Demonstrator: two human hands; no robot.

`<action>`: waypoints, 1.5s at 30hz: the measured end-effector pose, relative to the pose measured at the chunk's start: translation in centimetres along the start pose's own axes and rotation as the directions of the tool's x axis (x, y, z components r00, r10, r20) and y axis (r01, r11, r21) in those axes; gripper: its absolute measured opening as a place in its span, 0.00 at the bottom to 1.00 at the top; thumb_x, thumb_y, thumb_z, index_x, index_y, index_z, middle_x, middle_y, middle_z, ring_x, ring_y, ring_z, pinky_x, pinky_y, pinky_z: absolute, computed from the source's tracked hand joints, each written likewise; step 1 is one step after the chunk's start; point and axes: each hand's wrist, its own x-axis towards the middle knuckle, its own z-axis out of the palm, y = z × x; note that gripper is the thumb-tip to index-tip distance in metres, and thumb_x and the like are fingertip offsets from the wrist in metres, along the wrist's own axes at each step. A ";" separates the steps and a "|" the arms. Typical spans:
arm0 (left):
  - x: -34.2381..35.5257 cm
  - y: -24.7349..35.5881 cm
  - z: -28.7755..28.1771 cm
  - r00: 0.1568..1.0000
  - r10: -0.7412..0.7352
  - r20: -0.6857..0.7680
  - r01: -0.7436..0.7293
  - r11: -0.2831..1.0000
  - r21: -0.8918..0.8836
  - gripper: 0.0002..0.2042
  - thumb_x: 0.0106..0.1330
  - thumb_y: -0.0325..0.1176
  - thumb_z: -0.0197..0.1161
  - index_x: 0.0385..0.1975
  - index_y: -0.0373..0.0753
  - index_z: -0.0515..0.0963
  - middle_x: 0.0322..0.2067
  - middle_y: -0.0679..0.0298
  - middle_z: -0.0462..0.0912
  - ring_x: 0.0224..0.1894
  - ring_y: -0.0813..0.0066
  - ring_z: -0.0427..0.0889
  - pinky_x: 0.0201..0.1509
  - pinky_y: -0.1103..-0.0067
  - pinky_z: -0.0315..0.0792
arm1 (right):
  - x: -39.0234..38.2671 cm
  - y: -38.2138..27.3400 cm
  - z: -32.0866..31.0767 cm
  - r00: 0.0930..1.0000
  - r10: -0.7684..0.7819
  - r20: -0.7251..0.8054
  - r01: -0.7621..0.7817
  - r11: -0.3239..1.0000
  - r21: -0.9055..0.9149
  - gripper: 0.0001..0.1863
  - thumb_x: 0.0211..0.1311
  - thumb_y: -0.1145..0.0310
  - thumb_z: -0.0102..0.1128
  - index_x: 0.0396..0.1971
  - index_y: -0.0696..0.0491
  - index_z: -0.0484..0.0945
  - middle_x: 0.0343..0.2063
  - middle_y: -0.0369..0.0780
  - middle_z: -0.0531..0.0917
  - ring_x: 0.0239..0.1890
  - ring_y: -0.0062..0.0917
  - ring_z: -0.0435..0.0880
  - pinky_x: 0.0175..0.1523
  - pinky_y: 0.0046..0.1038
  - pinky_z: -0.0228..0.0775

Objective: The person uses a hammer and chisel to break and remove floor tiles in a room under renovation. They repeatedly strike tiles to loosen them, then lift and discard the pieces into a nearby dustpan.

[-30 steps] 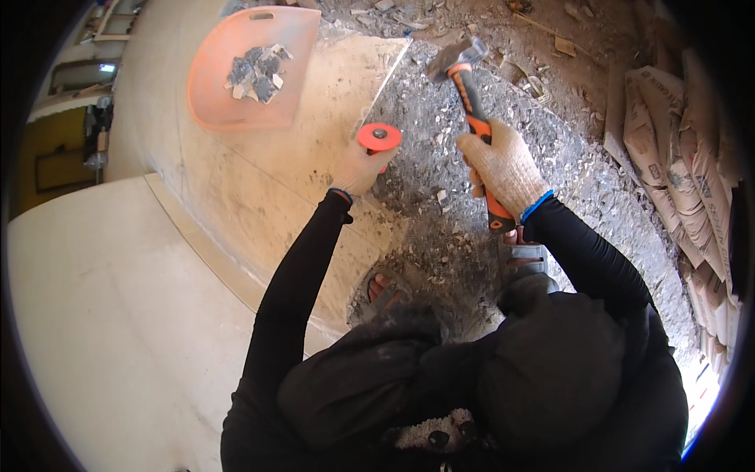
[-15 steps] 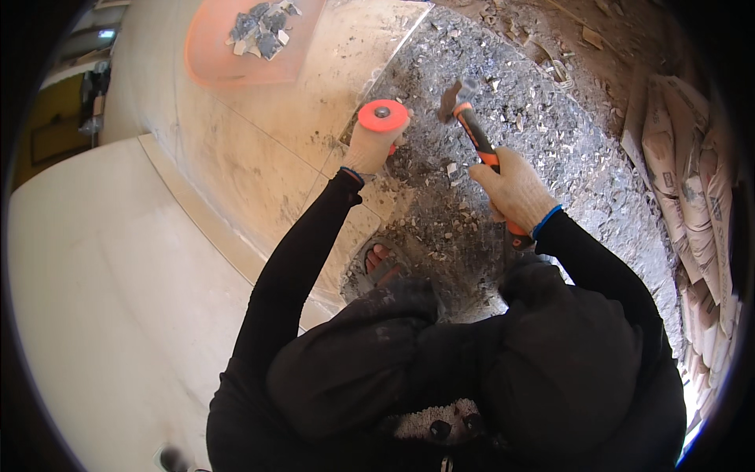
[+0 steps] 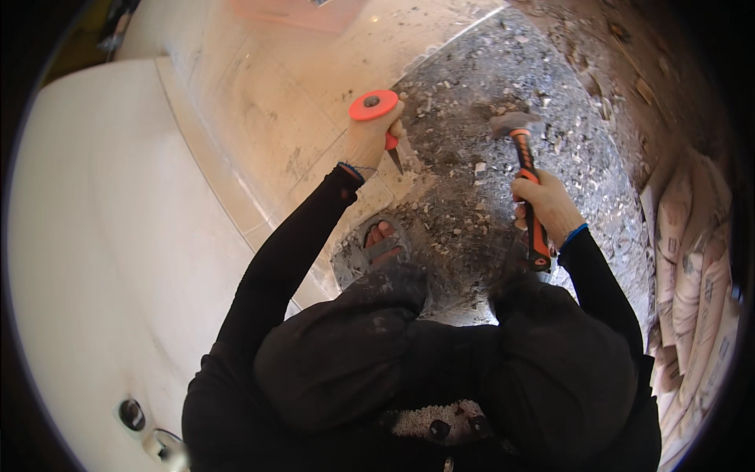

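Note:
My gloved left hand (image 3: 371, 140) is closed round a chisel (image 3: 374, 105) with a round red hand guard on top. Its dark tip slants down below the fist, over the edge between the tiles and the broken ground. In my gloved right hand (image 3: 553, 206) is a hammer (image 3: 528, 161) with an orange and black handle, its head raised to the right of the chisel and apart from it. Beneath both tools lies the rough grey rubble bed (image 3: 464, 185), strewn with tile chips. Beige floor tiles (image 3: 291, 118) border it on the left.
A pale wall (image 3: 110, 236) rises along my left side. Several stacked paper sacks (image 3: 692, 259) line the right. A translucent orange tray (image 3: 307, 14) sits at the far left, cut off by the view. My sandalled foot (image 3: 384, 238) rests by the tile edge.
The hammer and my right hand have swung right, away from the chisel. My left hand has tilted, so the chisel's tip now shows. The view has shifted, leaving less of the orange tray visible.

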 end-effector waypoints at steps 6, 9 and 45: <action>-6.1 0.0 -4.7 0.949 -0.008 -0.315 0.036 0.996 0.083 0.12 0.77 0.38 0.68 0.49 0.35 0.82 0.32 0.69 0.79 0.29 0.78 0.79 0.32 0.77 0.74 | 3.8 -0.1 0.9 0.990 0.139 0.031 -0.142 0.971 0.193 0.19 0.71 0.55 0.68 0.45 0.57 0.78 0.33 0.37 0.79 0.30 0.28 0.83 0.35 0.39 0.83; -9.4 -0.5 -8.9 0.879 -0.060 -0.472 0.021 0.996 -0.087 0.12 0.77 0.36 0.67 0.51 0.36 0.81 0.34 0.69 0.77 0.29 0.77 0.78 0.34 0.75 0.75 | 5.3 0.3 2.4 0.961 0.117 0.250 -0.234 0.825 0.515 0.19 0.74 0.53 0.67 0.43 0.55 0.78 0.29 0.34 0.76 0.28 0.26 0.79 0.36 0.37 0.75; -27.9 0.2 -1.8 0.802 0.074 -0.592 0.231 0.877 0.421 0.24 0.81 0.36 0.67 0.68 0.29 0.71 0.51 0.57 0.87 0.54 0.66 0.88 0.62 0.70 0.83 | 2.9 0.4 7.8 0.904 -0.237 0.356 0.335 0.910 -0.244 0.19 0.77 0.55 0.61 0.45 0.59 0.77 0.30 0.46 0.84 0.29 0.35 0.85 0.39 0.41 0.81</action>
